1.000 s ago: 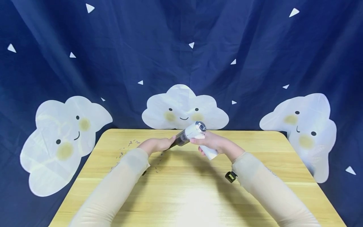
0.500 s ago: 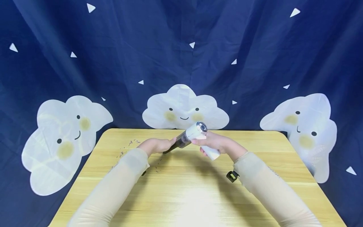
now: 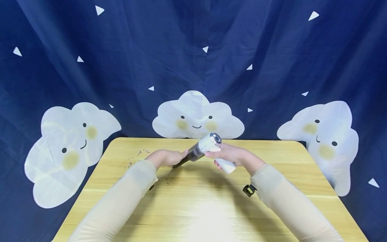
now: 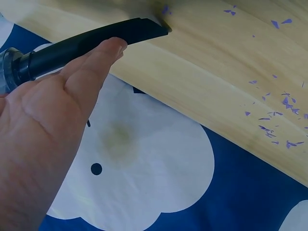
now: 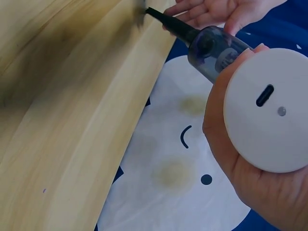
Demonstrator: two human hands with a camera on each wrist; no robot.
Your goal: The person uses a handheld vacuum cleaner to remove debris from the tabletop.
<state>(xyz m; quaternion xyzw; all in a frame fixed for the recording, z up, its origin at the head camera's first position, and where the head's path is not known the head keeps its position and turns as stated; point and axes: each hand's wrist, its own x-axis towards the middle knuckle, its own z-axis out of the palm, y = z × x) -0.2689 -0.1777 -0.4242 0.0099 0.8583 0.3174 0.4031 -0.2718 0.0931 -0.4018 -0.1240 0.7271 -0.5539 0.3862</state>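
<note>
A handheld vacuum cleaner slants above the table, white body up and right, smoky canister in the middle, black nozzle down to the left. My right hand grips its white handle, whose round end fills much of the right wrist view. Under the nozzle lies my left hand, its fingers fairly straight along it and the thumb against the canister. Close to the nozzle tip lie a few purple scraps. More purple scraps are scattered farther left on the tabletop.
The pale wooden table has rounded far corners. Behind it hangs a dark blue curtain with white clouds and small triangles. Both forearms wear light sleeves, and a small black device sits under the right wrist.
The vacuum cleaner and my right hand have shifted slightly right and towards me. Its nozzle tip sits a little nearer to me on the table. Both hands keep their places on it.
</note>
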